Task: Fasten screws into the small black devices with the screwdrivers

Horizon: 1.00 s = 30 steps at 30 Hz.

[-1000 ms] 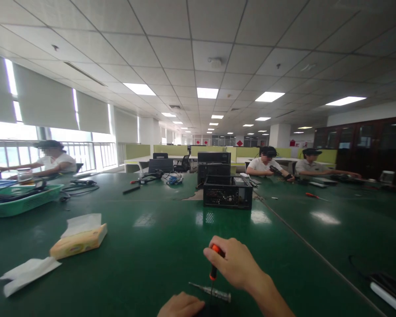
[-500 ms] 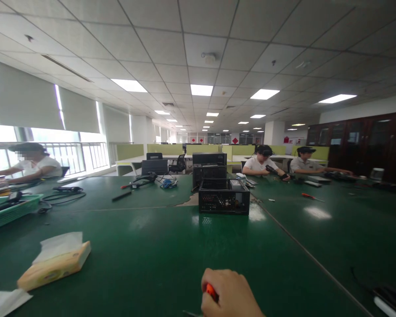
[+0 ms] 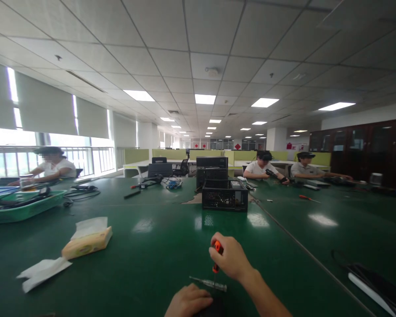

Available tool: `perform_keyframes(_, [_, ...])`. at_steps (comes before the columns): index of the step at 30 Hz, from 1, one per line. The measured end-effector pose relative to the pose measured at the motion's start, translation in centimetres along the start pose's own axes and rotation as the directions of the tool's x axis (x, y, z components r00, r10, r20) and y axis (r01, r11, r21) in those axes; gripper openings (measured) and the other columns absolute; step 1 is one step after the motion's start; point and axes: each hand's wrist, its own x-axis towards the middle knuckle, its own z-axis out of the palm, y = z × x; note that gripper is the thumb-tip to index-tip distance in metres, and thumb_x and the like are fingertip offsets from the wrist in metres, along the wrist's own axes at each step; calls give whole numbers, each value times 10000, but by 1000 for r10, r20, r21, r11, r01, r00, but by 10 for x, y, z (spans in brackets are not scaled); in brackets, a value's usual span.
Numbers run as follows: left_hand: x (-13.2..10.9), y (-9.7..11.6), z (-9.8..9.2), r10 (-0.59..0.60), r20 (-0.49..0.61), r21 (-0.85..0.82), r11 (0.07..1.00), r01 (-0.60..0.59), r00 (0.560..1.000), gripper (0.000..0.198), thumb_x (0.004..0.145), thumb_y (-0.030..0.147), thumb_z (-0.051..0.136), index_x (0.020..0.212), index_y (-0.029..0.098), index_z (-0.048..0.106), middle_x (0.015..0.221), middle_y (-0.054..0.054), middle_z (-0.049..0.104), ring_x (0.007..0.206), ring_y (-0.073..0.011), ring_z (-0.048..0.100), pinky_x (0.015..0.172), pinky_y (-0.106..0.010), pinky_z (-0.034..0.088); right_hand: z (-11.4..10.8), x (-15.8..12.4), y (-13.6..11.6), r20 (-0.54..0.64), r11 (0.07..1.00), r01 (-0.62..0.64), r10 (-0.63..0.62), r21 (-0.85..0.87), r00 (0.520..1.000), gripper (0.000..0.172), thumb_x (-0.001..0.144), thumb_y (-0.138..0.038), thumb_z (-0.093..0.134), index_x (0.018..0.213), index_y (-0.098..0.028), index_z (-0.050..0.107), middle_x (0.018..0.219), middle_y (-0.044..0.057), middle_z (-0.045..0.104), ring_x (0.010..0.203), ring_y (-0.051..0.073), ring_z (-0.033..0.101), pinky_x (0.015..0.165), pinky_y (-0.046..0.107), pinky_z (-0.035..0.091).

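My right hand (image 3: 232, 257) is closed around the handle of an orange-and-black screwdriver (image 3: 216, 255). The screwdriver stands nearly upright, its thin shaft pointing down; its tip is hard to make out. At the bottom edge my left hand (image 3: 188, 301) grips a black object (image 3: 213, 308), which is mostly cut off by the frame, so its kind does not show. Just beyond that object, a second screwdriver with a clear handle (image 3: 220, 286) lies on the green table (image 3: 145, 273), passing behind the orange one's shaft.
A tissue pack (image 3: 87, 244) and a crumpled tissue (image 3: 44, 273) lie left, near a green basket (image 3: 29, 211) of cables. An open black computer case (image 3: 224, 200) stands ahead. Another orange screwdriver (image 3: 305, 198) lies right. Several people sit around the table.
The view has tilted down and turned left. My left hand and the black object have come into view. More of the right hand's screwdriver shows, and its whole length now points down.
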Motion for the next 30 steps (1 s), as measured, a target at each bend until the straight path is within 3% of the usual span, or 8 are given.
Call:
perform_keyframes(5, [14, 18, -5, -116, 0, 12, 993, 116, 993, 492, 830, 595, 552, 1158, 232, 609, 1022, -71, 698, 982, -249, 587, 869, -358, 475, 15, -2, 29, -151, 993, 44, -28, 107, 988, 279, 793, -381, 591, 1005, -200, 601, 656, -30, 551, 587, 133, 512, 594, 233, 369])
perform_keyframes(8, [24, 18, -4, -116, 6, 25, 993, 116, 993, 490, 809, 609, 570, 1110, 229, 641, 955, -62, 707, 979, -258, 578, 882, -375, 449, 29, -1, 44, -260, 982, 56, -7, 179, 966, 359, 796, -390, 593, 1088, -182, 590, 642, -33, 538, 535, 126, 493, 558, 233, 390])
perform_keyframes(12, [29, 10, 3, -98, -25, 51, 994, 99, 995, 492, 793, 629, 568, 1071, 236, 671, 858, -55, 692, 889, -233, 579, 839, -371, 429, 35, 11, 48, -325, 961, 150, -69, 232, 943, 285, 834, -388, 552, 989, -170, 651, 676, -1, 574, 563, 126, 500, 593, 241, 421])
perform_keyframes(14, [28, 5, 7, -113, -38, 60, 992, 115, 993, 493, 783, 627, 575, 1078, 242, 669, 847, -57, 682, 854, -224, 573, 810, -368, 425, 28, 21, 41, -270, 941, 202, -127, 271, 954, 282, 867, -389, 517, 894, -171, 694, 701, 21, 607, 600, 131, 527, 616, 246, 430])
perform_keyframes(15, [27, 4, 10, -120, -44, 64, 990, 123, 992, 495, 775, 624, 584, 1085, 247, 666, 850, -60, 677, 851, -223, 569, 803, -367, 423, 22, 26, 37, -188, 932, 211, -160, 296, 969, 284, 866, -392, 528, 866, -178, 713, 699, 24, 623, 619, 136, 546, 620, 246, 430])
perform_keyframes(20, [25, -2, 15, -187, -39, 50, 981, 189, 981, 525, 708, 634, 651, 1091, 275, 659, 864, -52, 643, 876, -228, 549, 788, -360, 409, -10, 30, 19, 96, 934, 110, -151, 339, 984, 261, 850, -353, 559, 918, -187, 748, 815, 37, 703, 664, 146, 596, 617, 249, 440])
perform_keyframes(25, [27, -3, 12, -317, -27, -21, 948, 317, 948, 488, 723, 622, 661, 1030, 242, 677, 901, -54, 628, 880, -221, 543, 795, -347, 405, -20, 20, 20, 176, 908, 60, -145, 415, 974, 319, 888, -322, 494, 1096, -166, 680, 816, 29, 706, 656, 141, 611, 607, 243, 462])
perform_keyframes(30, [22, -1, 10, -347, -4, -58, 936, 346, 938, 498, 766, 597, 640, 1110, 238, 657, 969, -65, 642, 917, -227, 554, 806, -339, 416, -21, 19, 23, 94, 952, 89, -121, 294, 988, 268, 862, -349, 544, 979, -184, 720, 862, 38, 707, 716, 150, 614, 664, 253, 461])
